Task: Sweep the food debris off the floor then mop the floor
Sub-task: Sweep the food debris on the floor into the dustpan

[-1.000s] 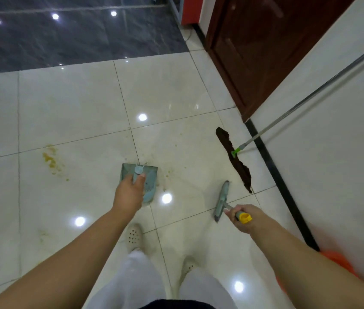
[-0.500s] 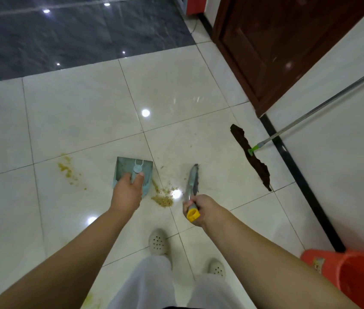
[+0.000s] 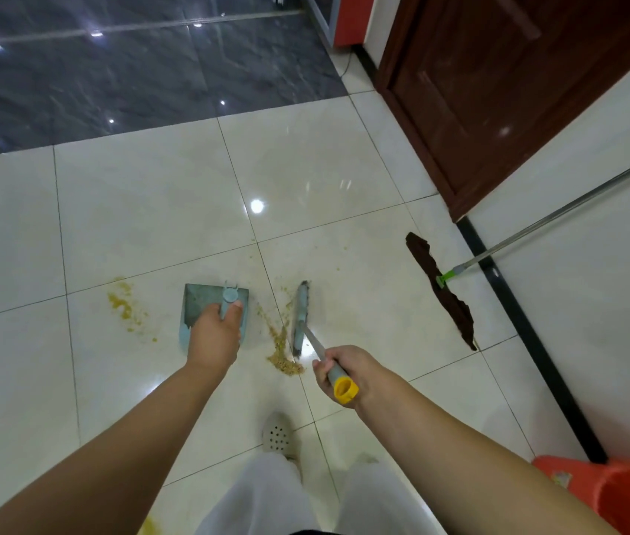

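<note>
Food debris lies in a tan line on the pale tiled floor, between the dustpan and the broom head — its thickest heap sits at the near end, just beside the broom head's near corner. A second yellowish patch lies to the left of the dustpan, apart from it. The left hand is closed around the dustpan's handle, the pan resting flat on the tile. The right hand is wrapped tight round the broom handle near its yellow end cap. A mop with a dark brown head leans against the wall at right, and an orange bucket stands in the near right corner — well apart from the debris
</note>
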The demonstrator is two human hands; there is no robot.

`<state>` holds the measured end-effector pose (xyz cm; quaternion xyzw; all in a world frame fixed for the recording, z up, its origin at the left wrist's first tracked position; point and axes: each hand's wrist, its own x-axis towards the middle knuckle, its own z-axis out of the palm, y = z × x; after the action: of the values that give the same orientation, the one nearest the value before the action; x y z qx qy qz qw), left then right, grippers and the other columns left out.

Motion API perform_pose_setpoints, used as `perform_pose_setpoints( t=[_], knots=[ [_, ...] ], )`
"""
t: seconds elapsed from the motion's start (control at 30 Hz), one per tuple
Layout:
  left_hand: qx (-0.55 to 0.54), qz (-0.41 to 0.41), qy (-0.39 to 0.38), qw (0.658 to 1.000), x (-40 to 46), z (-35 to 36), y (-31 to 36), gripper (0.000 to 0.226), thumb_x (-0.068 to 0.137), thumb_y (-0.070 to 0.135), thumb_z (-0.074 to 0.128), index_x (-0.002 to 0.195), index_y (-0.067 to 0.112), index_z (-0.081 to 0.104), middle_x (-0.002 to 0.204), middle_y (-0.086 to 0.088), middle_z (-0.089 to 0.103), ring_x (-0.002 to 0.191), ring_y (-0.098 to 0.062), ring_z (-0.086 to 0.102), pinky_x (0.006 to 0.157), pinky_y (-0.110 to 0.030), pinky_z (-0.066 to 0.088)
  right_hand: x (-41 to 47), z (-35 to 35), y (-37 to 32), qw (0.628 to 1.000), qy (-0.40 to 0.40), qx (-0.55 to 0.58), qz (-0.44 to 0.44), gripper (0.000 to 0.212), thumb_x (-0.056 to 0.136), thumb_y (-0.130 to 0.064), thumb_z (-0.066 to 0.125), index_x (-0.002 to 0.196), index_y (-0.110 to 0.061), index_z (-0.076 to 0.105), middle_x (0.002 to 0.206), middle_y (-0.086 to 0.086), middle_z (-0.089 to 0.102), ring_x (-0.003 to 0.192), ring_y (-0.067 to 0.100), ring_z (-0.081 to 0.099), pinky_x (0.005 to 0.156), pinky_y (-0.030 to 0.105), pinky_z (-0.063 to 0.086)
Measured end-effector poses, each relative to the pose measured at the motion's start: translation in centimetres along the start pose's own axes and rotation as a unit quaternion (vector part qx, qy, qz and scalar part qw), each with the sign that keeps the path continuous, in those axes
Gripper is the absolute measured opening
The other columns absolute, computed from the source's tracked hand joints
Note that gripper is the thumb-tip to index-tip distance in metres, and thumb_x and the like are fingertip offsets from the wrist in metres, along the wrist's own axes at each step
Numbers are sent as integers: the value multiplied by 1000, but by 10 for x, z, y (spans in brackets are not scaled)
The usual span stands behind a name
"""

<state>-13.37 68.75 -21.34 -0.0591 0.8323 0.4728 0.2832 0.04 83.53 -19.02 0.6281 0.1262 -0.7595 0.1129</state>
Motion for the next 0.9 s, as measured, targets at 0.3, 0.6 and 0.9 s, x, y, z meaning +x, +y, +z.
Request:
perform_pose_setpoints(
  t=[0.3, 0.6, 0.9],
  knots=[
    [5, 2, 7, 1000, -5, 26, 19, 36, 96, 39, 45, 94, 3, 53, 72, -13, 51, 60, -22, 45, 52, -27, 37, 4, -64, -60, 998, 53, -11, -31, 16, 99, -6, 34, 87, 1, 41, 77, 15, 43, 18, 11, 36, 26, 11, 36],
    [-29, -5, 45, 999, -27, 70, 44, 27, 97, 36, 46, 82, 14, 50, 68, -6, 50, 55, -15, 44, 47, -23, 35, 19, -74, -89, 998, 20, -65, 20, 11, 96, -1, 35, 90, 2, 43, 73, 15, 42, 19, 12, 36, 26, 12, 36],
    [-1, -23, 85, 996, -32, 120, 71, 29, 98, 37, 44, 91, 10, 51, 79, -12, 57, 67, -25, 53, 58, -30, 44, 14, -89, -154, 994, -18, -107, 13, 12, 96, -2, 35, 88, -1, 43, 69, 14, 43, 20, 11, 38, 25, 12, 36]
  ],
)
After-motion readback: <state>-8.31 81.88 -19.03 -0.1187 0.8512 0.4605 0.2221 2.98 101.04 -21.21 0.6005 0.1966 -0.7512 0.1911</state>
